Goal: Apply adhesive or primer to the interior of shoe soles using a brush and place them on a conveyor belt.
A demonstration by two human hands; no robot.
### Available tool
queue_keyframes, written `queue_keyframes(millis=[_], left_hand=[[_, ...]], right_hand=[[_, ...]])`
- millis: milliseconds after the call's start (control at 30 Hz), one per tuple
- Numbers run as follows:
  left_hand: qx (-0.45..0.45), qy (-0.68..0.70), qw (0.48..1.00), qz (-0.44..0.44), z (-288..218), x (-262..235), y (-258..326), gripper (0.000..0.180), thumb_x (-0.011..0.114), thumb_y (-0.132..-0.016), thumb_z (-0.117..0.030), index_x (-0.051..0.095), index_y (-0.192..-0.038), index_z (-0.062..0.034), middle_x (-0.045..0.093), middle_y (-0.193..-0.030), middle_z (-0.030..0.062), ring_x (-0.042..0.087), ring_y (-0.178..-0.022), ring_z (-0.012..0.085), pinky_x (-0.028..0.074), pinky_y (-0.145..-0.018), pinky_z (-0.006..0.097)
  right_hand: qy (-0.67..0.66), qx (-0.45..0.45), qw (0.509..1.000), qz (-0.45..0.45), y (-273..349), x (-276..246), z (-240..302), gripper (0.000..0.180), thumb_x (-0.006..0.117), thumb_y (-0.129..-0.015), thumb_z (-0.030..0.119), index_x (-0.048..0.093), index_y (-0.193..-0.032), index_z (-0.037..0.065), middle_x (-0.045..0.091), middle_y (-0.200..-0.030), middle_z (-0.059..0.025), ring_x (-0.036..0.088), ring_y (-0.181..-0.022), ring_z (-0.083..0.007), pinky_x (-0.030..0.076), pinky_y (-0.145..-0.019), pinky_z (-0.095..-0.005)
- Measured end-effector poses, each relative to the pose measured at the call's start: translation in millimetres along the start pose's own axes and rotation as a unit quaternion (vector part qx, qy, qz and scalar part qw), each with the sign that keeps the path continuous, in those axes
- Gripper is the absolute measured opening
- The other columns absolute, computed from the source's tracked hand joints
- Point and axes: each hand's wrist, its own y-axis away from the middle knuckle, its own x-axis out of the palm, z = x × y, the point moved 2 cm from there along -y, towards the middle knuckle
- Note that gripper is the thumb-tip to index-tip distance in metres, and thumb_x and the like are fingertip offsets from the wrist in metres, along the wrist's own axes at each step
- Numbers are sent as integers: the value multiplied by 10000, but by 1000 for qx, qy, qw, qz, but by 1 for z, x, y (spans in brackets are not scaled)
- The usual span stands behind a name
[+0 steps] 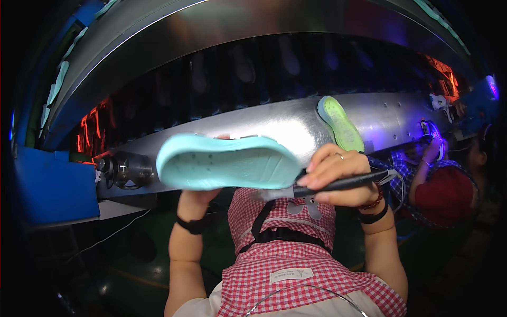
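Observation:
A turquoise shoe sole with a raised rim is held up in front of me, its hollow inner face showing. Behind it sits my left hand, gripping it from the far side; most of the fingers are hidden. My right hand is closed round the black handle of a brush. The brush's pale bristles are blurred and lie by the lower right rim of the sole; whether they touch it I cannot tell. Beyond my right hand, a yellow-green sole with a light blue edge rests on the metal ledge.
To the left stand a clear pot with a dark lid and a blue box. Dark strips hang under a metal hood, with red glow at both ends. A co-worker in a blue checked sleeve handles a shoe part at the right.

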Motion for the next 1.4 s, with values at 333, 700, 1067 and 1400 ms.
queue_keyframes(millis=[333, 700, 1067, 1400], left_hand=[[43, 82, 992, -86, 59, -2, -23, 885, 184, -765, -742, 321, -1303, -53, 446, -1209, 216, 421, -1135, 361, 317, -977, 501], [210, -27, 963, -165, 37, 17, -27, 857, 167, -758, -752, 439, -1173, -52, 536, -1044, 137, 524, -984, 294, 398, -914, 436], [301, -51, 947, -101, 21, 28, -21, 865, 208, -731, -775, 401, -1230, -96, 517, -1085, 124, 507, -1013, 302, 387, -899, 502], [243, 58, 964, -87, 8, 63, -22, 838, 243, -783, -713, 304, -1311, -65, 415, -1258, 173, 451, -1122, 329, 342, -962, 507]], right_hand=[[56, 134, 980, -138, -8, 30, -66, 160, 688, -682, 88, 673, -835, 41, 600, -794, -70, 558, -764, -161, 441, -694, -257], [120, 23, 991, -57, -12, 26, -30, 195, 686, -649, 56, 657, -841, 65, 630, -766, -42, 572, -776, -193, 454, -683, -298], [85, 74, 993, -46, 0, 29, -36, 206, 685, -675, 17, 662, -879, 37, 638, -829, -72, 575, -842, -180, 471, -728, -279], [-330, 149, 929, -73, 9, 32, -59, 173, 608, -764, -10, 591, -936, -20, 593, -1017, -155, 559, -982, -205, 447, -875, -311]])
